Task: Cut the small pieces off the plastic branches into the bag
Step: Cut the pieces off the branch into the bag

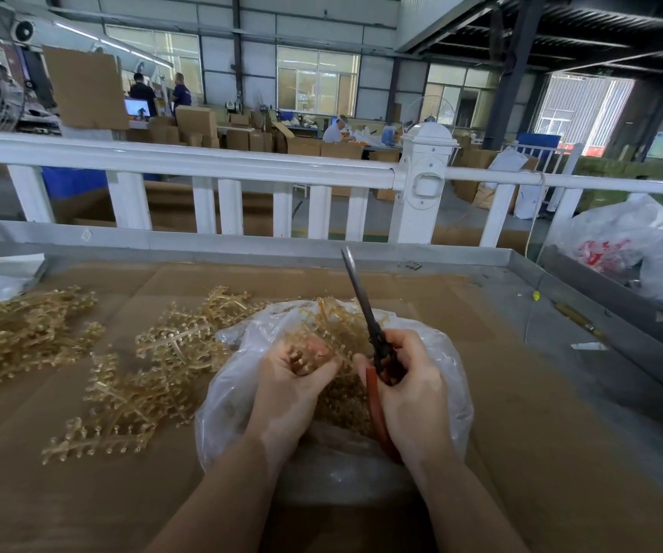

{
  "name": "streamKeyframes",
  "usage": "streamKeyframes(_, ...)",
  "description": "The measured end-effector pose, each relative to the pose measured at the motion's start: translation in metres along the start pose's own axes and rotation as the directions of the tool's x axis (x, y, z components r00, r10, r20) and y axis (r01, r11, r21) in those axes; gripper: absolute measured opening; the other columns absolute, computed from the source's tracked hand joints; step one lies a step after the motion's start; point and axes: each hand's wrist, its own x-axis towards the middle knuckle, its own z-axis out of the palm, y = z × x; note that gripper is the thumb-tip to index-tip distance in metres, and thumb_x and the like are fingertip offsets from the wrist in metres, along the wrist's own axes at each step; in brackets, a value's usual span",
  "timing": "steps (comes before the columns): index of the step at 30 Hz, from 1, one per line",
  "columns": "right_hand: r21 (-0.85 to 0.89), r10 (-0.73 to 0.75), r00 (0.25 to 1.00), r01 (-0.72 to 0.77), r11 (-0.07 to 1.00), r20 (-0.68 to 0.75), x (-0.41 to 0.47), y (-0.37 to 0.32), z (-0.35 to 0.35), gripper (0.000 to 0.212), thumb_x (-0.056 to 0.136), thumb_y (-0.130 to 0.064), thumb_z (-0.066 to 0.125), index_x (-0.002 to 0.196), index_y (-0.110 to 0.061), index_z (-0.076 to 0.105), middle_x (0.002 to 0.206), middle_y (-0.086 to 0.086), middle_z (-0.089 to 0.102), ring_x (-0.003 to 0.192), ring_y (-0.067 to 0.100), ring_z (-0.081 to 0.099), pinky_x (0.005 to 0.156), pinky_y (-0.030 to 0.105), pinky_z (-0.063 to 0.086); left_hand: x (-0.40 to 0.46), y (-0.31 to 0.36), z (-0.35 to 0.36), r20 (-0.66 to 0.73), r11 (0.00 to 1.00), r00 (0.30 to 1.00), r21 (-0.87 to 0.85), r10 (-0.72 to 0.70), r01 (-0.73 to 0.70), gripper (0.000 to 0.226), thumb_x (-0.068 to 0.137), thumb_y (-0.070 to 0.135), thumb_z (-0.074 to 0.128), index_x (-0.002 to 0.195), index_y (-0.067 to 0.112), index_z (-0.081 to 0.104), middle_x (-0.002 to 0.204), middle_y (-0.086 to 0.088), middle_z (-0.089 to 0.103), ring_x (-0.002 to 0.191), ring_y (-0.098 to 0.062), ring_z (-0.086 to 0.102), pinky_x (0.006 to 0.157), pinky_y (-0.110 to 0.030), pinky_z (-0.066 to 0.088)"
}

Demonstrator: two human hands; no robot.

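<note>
Over the open bag (pixel 437 377), the left hand (pixel 294 389) grips a plastic branch (pixel 322 333); the right hand (pixel 405 389) clasps closed scissors (pixel 366 309). Best keep each snip above the bag so pieces drop inside.

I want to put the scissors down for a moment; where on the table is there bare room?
Bare cardboard lies right of the bag, up to the metal edge, and along the far side. Left of the bag it is crowded with plastic branches.
</note>
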Motion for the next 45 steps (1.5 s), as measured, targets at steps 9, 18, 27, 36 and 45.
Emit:
streamKeyframes(9, 0.152, 0.048, 0.999, -0.049, 0.987, 0.013, 0.002, 0.002, 0.001, 0.045, 0.077, 0.003, 0.072, 0.093, -0.037, 0.059, 0.089, -0.016, 0.069, 0.082, 0.002, 0.067, 0.070, 0.012, 0.051, -0.002, -0.003, 0.004, -0.049, 0.998, 0.997, 0.026, -0.057, 0.058, 0.027, 0.085, 0.008, 0.069, 0.085, 0.035, 0.068, 0.086, 0.008, 0.074, 0.083, -0.006, 0.070, 0.074, -0.021, 0.054)
streamKeyframes(18, 0.230, 0.072, 0.997, -0.073, 0.970, 0.015, 0.002, -0.008, 0.001, 0.040, 0.079, 0.004, 0.071, 0.093, -0.032, 0.059, 0.083, -0.017, 0.069, 0.076, 0.001, 0.066, 0.069, 0.011, 0.050, -0.003, 0.000, 0.007, -0.009, 0.960, 0.975, -0.179, -0.221, 0.216, 0.024, 0.084, 0.017, 0.071, 0.088, 0.041, 0.069, 0.091, -0.004, 0.076, 0.087, -0.022, 0.073, 0.068, -0.030, 0.058)
streamKeyframes(27, 0.280, 0.140, 0.986, -0.110, 0.954, -0.090, 0.005, -0.013, -0.001, 0.038, 0.079, 0.000, 0.072, 0.094, -0.032, 0.059, 0.084, -0.006, 0.070, 0.083, 0.006, 0.068, 0.075, 0.015, 0.052, 0.002, 0.006, 0.004, -0.045, 0.915, 0.968, -0.342, -0.245, 0.215, 0.099, 0.045, 0.028, 0.094, 0.129, 0.038, 0.043, 0.110, -0.006, 0.071, 0.101, -0.027, 0.069, 0.081, -0.041, 0.057)
streamKeyframes(36, 0.278, 0.284, 0.903, -0.196, 0.940, -0.324, 0.020, -0.011, -0.010, 0.027, 0.084, -0.006, 0.069, 0.099, -0.026, 0.057, 0.084, -0.004, 0.067, 0.077, 0.009, 0.067, 0.066, 0.018, 0.053, -0.001, 0.026, 0.009, -0.203, 0.836, 0.972, 0.548, 0.118, 0.013, 0.081, 0.077, 0.030, 0.076, 0.144, 0.027, 0.029, 0.135, 0.001, 0.032, 0.115, -0.010, 0.040, 0.101, -0.024, 0.037)
streamKeyframes(45, 0.230, 0.327, 0.876, -0.257, 0.939, -0.354, 0.017, -0.016, -0.005, 0.025, 0.084, -0.009, 0.069, 0.104, -0.019, 0.059, 0.085, 0.003, 0.068, 0.077, 0.010, 0.067, 0.065, 0.018, 0.054, 0.004, 0.027, 0.016, 0.110, 0.414, 0.990, 0.900, 0.086, -0.136, 0.022, 0.085, 0.052, 0.061, 0.101, 0.038, 0.066, 0.108, 0.014, 0.041, 0.109, -0.012, 0.028, 0.100, -0.033, 0.028)
